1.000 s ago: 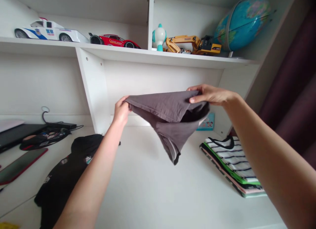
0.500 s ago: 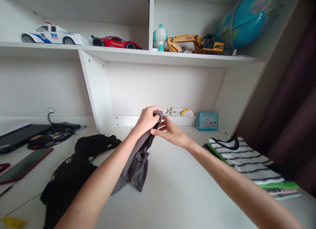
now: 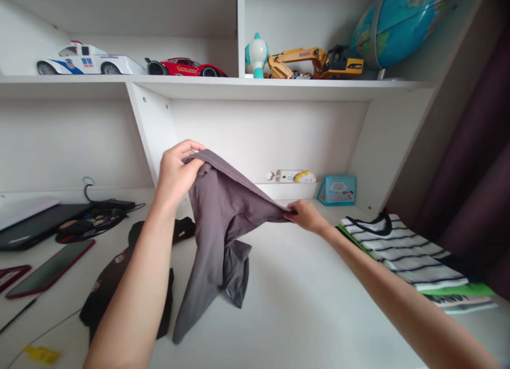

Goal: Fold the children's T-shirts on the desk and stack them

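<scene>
A grey garment hangs in the air above the white desk, its stitched, band-like edge stretched slantwise between both hands. Two tapering parts of it dangle down, the longer one on the left, its tip near the desk top. My left hand is closed on the upper left end of that edge, thumb in front. Lower and to the right, my right hand pinches the other end. Whether the garment is trousers or a top I cannot tell. A crumpled black garment lies on the desk, partly hidden behind my left forearm.
Folded clothes with a striped shirt on top lie at right. A blue desk calendar and a power strip are at the back. Left are a phone, a laptop and a yellow object. A shelf with toys overhangs.
My hands have moved apart, the left one up and leftward, the right one rightward. My right hand, open before, now grips the garment, whose bunched edge is spread out between them.
</scene>
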A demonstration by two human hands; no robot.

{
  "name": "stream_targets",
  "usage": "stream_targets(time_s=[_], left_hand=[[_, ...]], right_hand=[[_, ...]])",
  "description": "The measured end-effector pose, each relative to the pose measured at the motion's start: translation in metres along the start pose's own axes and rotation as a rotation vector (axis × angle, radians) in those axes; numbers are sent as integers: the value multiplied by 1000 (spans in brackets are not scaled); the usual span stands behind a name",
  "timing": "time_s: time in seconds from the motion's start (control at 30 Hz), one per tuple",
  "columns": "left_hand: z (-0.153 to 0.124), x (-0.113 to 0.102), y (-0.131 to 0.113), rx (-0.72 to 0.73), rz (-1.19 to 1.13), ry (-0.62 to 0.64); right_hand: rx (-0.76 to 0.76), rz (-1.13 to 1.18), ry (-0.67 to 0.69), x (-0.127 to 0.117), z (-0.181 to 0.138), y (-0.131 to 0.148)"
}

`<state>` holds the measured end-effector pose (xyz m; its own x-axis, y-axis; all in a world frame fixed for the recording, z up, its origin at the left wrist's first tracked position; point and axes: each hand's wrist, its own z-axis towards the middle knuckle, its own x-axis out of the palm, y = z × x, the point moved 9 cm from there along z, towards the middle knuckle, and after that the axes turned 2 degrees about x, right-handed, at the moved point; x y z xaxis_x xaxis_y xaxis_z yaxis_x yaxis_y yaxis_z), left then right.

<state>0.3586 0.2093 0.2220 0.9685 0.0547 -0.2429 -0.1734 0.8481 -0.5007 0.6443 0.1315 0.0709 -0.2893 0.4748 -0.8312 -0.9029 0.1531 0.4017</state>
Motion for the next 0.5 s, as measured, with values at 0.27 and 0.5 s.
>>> stream_targets(time_s=[0.27,0.5], left_hand=[[-15,-74,18,-101,357,-15],[-5,-65,19,-255,-47,16]], right_hand=[[-9,486,-387,-147,-57,-6],[-146,874,-335,-175,-44,5]])
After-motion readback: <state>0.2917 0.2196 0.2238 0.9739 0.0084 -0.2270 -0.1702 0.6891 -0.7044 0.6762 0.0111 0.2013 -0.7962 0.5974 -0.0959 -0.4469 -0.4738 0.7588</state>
